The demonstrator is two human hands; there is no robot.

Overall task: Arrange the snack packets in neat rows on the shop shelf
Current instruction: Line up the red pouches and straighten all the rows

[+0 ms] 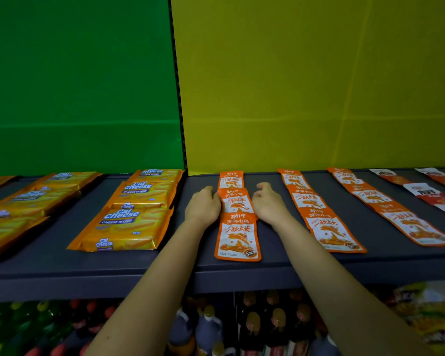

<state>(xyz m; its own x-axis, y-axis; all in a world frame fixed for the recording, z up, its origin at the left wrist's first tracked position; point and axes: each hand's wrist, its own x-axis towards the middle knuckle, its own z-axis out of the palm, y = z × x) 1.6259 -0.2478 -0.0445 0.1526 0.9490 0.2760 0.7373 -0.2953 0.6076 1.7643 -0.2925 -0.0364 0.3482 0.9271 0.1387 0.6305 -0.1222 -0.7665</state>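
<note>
On the dark grey shelf (280, 258), three orange snack packets lie in an overlapping column running front to back. My left hand (203, 205) sits at the left edge of the middle packet (237, 203) and my right hand (269, 202) at its right edge. Both have curled fingers that pinch the packet's sides. The front packet (238, 238) lies flat near the shelf's front edge. The back packet (231, 179) lies near the yellow back panel. Two more columns of the same orange packets (326, 227) (396, 214) run to the right.
Cal Cheese wafer packs (129, 227) lie in stacked rows to the left, more at far left. Red-and-white packets (427, 194) sit at far right. Bottles (252, 327) stand on the lower shelf. Green and yellow panels back the shelf.
</note>
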